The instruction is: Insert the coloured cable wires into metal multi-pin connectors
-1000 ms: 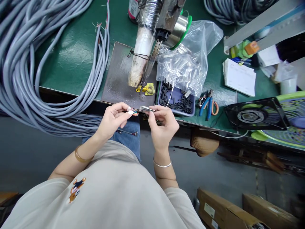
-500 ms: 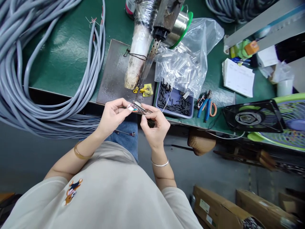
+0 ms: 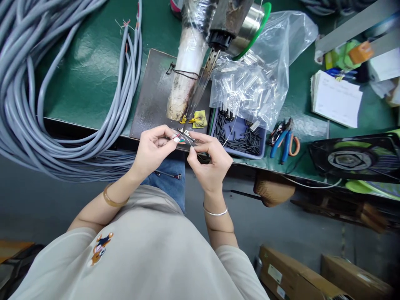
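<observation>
My left hand (image 3: 153, 149) pinches the stripped end of a grey cable, its thin coloured wires (image 3: 175, 138) showing at the fingertips. My right hand (image 3: 210, 160) is closed on a small metal connector (image 3: 186, 135) held against those wire ends. Both hands meet just in front of the bench edge, below the tip of a fixed soldering iron (image 3: 203, 79) and a yellow clip (image 3: 194, 120) on a dark metal plate (image 3: 153, 100).
Large coils of grey cable (image 3: 37, 83) fill the left of the green bench. A blue tray of black sleeves (image 3: 240, 137), a clear bag of parts (image 3: 250, 79), a solder spool (image 3: 251, 25), blue cutters (image 3: 283, 139) and a black fan (image 3: 353, 158) lie to the right. Cardboard boxes (image 3: 306, 279) stand on the floor.
My right hand brought the connector left from a gap until it touches the wire ends in my left hand. Both hands rose slightly toward the iron's tip.
</observation>
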Demonstrator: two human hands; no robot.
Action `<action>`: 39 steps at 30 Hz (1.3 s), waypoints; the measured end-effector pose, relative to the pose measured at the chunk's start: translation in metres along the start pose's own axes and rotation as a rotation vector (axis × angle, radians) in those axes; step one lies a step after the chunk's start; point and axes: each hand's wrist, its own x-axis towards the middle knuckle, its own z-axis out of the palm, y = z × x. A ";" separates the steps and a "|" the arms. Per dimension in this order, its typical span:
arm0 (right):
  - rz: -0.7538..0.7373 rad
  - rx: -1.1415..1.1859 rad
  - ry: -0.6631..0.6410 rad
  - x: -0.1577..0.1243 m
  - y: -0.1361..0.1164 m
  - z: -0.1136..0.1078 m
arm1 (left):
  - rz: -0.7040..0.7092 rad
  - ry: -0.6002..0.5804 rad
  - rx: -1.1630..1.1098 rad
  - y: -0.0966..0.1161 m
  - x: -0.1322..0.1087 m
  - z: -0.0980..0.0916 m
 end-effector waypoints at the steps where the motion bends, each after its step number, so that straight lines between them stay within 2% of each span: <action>1: -0.017 -0.003 0.002 0.001 0.001 0.000 | 0.004 -0.003 0.008 -0.001 0.001 0.000; 13: -0.095 -0.086 0.020 0.008 -0.002 0.000 | 0.034 0.007 0.051 0.005 0.002 0.001; 21: -0.167 -0.135 -0.006 0.001 0.000 0.002 | -0.040 -0.001 0.028 0.000 0.000 -0.002; 24: -0.137 -0.124 0.013 -0.001 -0.001 0.003 | -0.057 0.003 0.040 0.001 -0.001 -0.002; 30: 0.017 -0.019 0.043 -0.003 -0.005 0.004 | -0.058 0.022 0.044 0.004 -0.005 -0.001; 39: -0.037 -0.051 0.045 -0.001 -0.006 0.005 | 0.028 0.053 0.070 0.001 -0.003 0.003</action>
